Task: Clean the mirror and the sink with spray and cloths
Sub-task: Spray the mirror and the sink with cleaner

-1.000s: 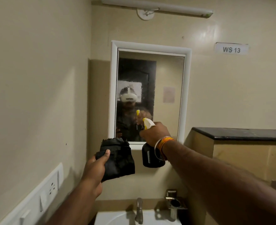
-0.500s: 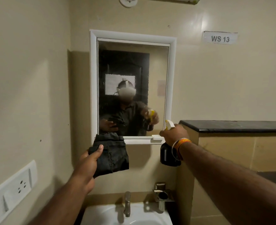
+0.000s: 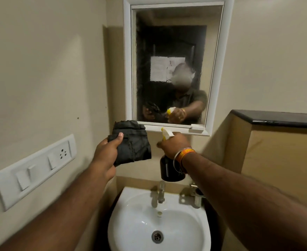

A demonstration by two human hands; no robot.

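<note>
A white-framed mirror (image 3: 172,42) hangs on the wall ahead, its glass hazy with spray. Below it is a white sink (image 3: 134,221) with a steel tap (image 3: 161,192). My left hand (image 3: 106,153) grips a folded black cloth (image 3: 132,144), held up just under the mirror's lower left corner. My right hand (image 3: 174,144) holds a black spray bottle (image 3: 169,171) with a yellow and white nozzle, just below the mirror's bottom edge and above the tap.
A white switch and socket panel (image 3: 33,169) is on the left wall. A partition with a black stone top (image 3: 277,118) stands at the right. A steel holder (image 3: 197,195) is fixed beside the tap.
My view has tilted down, so the sink shows in full. My right hand with the bottle has moved left and lower, under the mirror. My left hand still holds the cloth.
</note>
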